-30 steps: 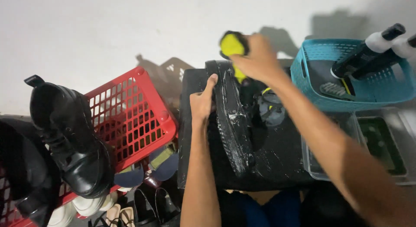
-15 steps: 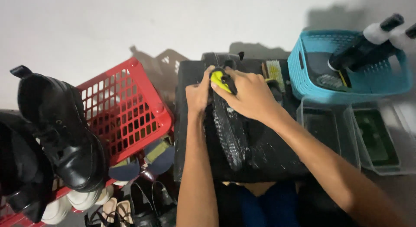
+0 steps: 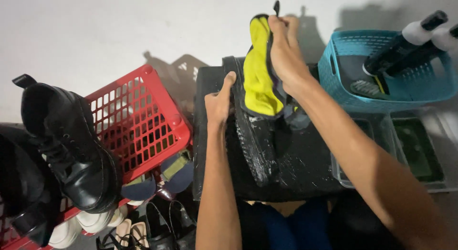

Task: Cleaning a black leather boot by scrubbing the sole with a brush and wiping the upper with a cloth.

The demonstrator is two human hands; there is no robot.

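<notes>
Shoe [image 3: 257, 145] steadied by left hand [image 3: 218, 101], right hand [image 3: 286, 49] lifting cloth [image 3: 259, 73]

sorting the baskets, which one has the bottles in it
The teal basket at upper right holds the bottles; the red basket on the left has none.

A pale, plain floor [image 3: 119, 30] fills the upper half of the view, from nine o'clock round to one o'clock, evenly lit. Hard light casts dark, sharp-edged shadows [image 3: 179, 71] onto it near twelve o'clock and again at one o'clock. A black work surface [image 3: 310, 169] sits at the centre, smeared with whitish streaks.
</notes>
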